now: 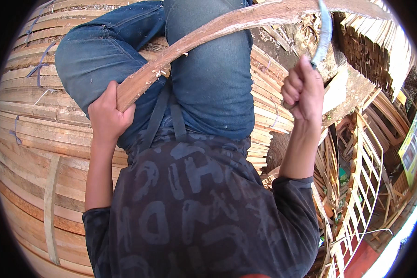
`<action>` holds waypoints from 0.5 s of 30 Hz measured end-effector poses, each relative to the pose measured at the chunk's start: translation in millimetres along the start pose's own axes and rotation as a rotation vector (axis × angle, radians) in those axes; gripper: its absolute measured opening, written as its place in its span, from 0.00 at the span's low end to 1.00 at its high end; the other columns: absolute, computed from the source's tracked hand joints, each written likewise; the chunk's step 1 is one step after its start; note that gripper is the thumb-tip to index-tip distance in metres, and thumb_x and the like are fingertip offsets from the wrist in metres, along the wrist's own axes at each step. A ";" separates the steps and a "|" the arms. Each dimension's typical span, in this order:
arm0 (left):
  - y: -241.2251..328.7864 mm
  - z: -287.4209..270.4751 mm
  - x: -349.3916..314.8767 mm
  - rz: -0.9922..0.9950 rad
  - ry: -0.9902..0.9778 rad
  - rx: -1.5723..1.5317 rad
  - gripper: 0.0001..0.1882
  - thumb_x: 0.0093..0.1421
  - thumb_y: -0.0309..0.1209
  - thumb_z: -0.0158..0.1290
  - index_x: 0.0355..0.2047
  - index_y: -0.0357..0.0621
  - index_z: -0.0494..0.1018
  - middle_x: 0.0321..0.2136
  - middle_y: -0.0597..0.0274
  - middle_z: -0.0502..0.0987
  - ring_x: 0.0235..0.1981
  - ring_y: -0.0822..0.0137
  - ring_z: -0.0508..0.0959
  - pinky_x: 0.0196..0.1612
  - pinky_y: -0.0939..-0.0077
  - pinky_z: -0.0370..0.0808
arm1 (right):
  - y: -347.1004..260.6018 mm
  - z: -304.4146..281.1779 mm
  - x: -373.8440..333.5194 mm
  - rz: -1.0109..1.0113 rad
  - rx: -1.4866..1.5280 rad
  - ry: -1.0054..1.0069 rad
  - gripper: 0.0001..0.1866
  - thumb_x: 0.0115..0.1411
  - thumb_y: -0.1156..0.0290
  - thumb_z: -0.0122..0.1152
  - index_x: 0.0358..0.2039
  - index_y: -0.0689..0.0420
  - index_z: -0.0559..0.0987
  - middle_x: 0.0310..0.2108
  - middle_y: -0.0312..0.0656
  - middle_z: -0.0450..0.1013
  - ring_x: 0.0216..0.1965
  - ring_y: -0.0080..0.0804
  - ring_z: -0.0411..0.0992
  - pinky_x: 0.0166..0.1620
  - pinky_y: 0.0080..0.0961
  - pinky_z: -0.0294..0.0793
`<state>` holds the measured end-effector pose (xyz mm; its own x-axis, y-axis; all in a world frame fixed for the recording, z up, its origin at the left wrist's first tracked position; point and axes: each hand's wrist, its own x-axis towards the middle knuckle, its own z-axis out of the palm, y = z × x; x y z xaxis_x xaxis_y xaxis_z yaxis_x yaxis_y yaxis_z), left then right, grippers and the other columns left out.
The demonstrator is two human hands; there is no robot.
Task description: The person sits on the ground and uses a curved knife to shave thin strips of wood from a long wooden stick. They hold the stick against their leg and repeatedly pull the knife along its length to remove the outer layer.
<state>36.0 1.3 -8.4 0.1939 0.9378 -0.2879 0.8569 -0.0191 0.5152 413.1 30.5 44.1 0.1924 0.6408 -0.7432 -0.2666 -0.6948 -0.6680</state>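
Boards (pixel 28 123) lie beneath the jeans (pixel 213 88), a lattice (pixel 357 153) at right. The wood (pixel 245 17) crosses above the jeans, its near end gripped by the left hand (pixel 107 113); the right hand (pixel 306 90) firmly holds a knife (pixel 325 33).

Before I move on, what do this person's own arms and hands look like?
The left hand and right hand are bare, with no gloves visible, and the forearms are uncovered. The left sleeve and right sleeve are short and near black, ending around the elbows. They belong to a dark shirt with large, faded grey lettering.
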 end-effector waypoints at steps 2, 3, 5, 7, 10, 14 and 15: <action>-7.7 -2.8 -3.3 0.014 -0.010 -0.027 0.14 0.43 0.30 0.56 0.30 0.41 0.67 0.20 0.49 0.73 0.24 0.44 0.75 0.26 0.59 0.71 | -42.5 -78.0 7.2 -0.278 0.256 0.307 0.21 0.69 0.59 0.48 0.18 0.50 0.61 0.11 0.26 0.49 0.10 0.14 0.46 0.11 0.14 0.47; -8.9 -1.6 -6.5 0.007 -0.006 -0.035 0.14 0.43 0.30 0.56 0.31 0.41 0.68 0.20 0.49 0.73 0.24 0.44 0.75 0.26 0.59 0.71 | -57.3 -103.2 -0.7 -0.323 0.323 0.306 0.21 0.69 0.59 0.47 0.19 0.50 0.61 0.11 0.27 0.49 0.10 0.14 0.46 0.10 0.14 0.48; -5.8 -1.2 -1.2 0.018 0.017 -0.011 0.15 0.43 0.30 0.56 0.32 0.40 0.68 0.21 0.49 0.74 0.24 0.45 0.76 0.26 0.60 0.71 | -70.4 -94.7 -26.5 -0.396 0.281 0.257 0.22 0.70 0.57 0.43 0.18 0.49 0.60 0.10 0.27 0.49 0.08 0.14 0.46 0.08 0.14 0.49; -2.1 0.1 -1.6 0.021 -0.001 -0.007 0.15 0.43 0.30 0.56 0.33 0.40 0.69 0.21 0.49 0.74 0.24 0.45 0.76 0.26 0.60 0.72 | -52.2 -59.1 -33.5 -0.274 0.235 0.057 0.22 0.69 0.56 0.44 0.18 0.49 0.59 0.09 0.27 0.50 0.07 0.14 0.47 0.07 0.14 0.48; 1.8 2.9 3.1 0.029 -0.023 0.009 0.16 0.44 0.30 0.56 0.34 0.38 0.69 0.22 0.49 0.75 0.25 0.45 0.76 0.26 0.60 0.72 | -7.1 -1.7 -39.1 0.005 0.086 -0.345 0.22 0.69 0.56 0.44 0.19 0.49 0.57 0.09 0.28 0.52 0.07 0.14 0.47 0.08 0.13 0.48; 0.7 -3.2 3.8 0.022 -0.040 -0.043 0.15 0.44 0.29 0.55 0.33 0.38 0.68 0.21 0.48 0.74 0.25 0.43 0.75 0.27 0.60 0.71 | 38.8 59.4 -34.3 0.404 0.028 -0.558 0.17 0.67 0.62 0.51 0.22 0.53 0.63 0.09 0.29 0.52 0.08 0.16 0.50 0.10 0.16 0.51; 2.9 -5.1 4.9 0.009 -0.049 -0.064 0.14 0.44 0.28 0.54 0.32 0.37 0.67 0.21 0.46 0.72 0.26 0.42 0.74 0.27 0.60 0.71 | 39.6 65.7 -33.1 0.407 -0.024 -0.537 0.17 0.67 0.63 0.51 0.22 0.54 0.64 0.10 0.29 0.52 0.08 0.16 0.50 0.10 0.16 0.51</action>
<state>37.0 7.6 -4.3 0.2263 0.9196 -0.3212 0.8227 -0.0039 0.5684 334.1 3.2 44.7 -0.4165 0.3957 -0.8185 -0.1960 -0.9182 -0.3442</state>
